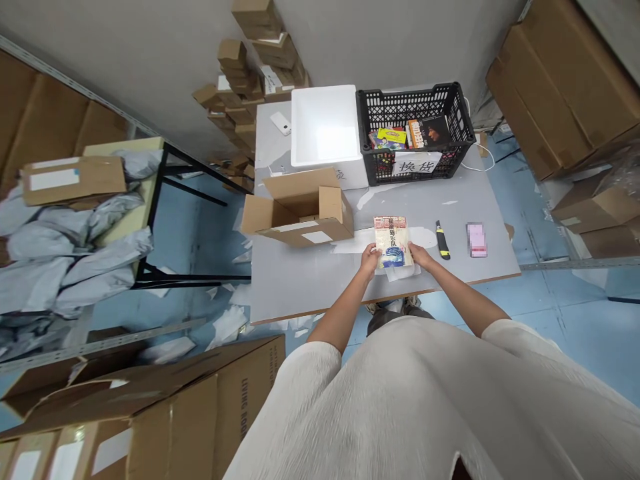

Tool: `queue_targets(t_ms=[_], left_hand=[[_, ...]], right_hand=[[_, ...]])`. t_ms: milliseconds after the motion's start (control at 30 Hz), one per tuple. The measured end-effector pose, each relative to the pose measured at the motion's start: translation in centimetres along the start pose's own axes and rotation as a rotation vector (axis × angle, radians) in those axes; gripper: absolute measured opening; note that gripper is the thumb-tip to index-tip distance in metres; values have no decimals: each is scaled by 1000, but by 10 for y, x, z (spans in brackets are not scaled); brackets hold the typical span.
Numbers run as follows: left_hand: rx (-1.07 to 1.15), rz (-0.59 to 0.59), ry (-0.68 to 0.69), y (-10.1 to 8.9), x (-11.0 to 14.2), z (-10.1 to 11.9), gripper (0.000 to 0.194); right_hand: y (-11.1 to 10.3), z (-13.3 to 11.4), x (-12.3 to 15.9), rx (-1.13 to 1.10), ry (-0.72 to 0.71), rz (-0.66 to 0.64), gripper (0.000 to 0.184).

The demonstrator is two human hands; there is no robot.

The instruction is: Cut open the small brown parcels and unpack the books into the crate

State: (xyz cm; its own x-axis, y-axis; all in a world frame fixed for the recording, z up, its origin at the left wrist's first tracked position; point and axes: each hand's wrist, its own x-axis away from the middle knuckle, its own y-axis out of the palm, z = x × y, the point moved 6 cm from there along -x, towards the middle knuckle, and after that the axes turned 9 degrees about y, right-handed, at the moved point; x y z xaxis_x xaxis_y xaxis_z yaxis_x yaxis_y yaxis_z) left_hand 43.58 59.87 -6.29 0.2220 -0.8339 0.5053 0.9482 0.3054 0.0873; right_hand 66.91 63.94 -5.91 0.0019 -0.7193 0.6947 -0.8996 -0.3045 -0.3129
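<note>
A book (391,233) with a cream cover, a red top band and a blue picture is held at the table's front part. My left hand (369,259) grips its left edge, and my right hand (419,255) pinches the lower right edge. A piece of white wrapping or paper (400,273) shows below the book. To the right of my right hand lies a black and yellow utility knife (442,241). Left of the book stands an open cardboard box (305,230) with its flaps up.
A white bin (325,123) and a black crate (415,160) of books stand at the table's (295,287) back. A phone (477,240) lies at the right. Grey parcels (90,247) fill a side table; cardboard boxes (565,87) surround the area. Paper scraps (230,325) litter the floor.
</note>
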Motion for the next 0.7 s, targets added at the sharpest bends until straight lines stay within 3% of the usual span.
queue_targets(t_ms=[133,267,467,700], left_hand=[[-6,-4,-30,11,-3,-5,36],[5,-4,-75,27,-8,-12,34],[-14,-35,-97,47,-15,-19,43],[-43,-46,-97,53,-23,-21,54]], right_hand=[[-18,5,-1,66,9,153,53],[-36,-5,-2,82,-89,298,58],[-47,-11,-9,54,-13,152,36],[-49,2,-17,-131,111,-10,42]])
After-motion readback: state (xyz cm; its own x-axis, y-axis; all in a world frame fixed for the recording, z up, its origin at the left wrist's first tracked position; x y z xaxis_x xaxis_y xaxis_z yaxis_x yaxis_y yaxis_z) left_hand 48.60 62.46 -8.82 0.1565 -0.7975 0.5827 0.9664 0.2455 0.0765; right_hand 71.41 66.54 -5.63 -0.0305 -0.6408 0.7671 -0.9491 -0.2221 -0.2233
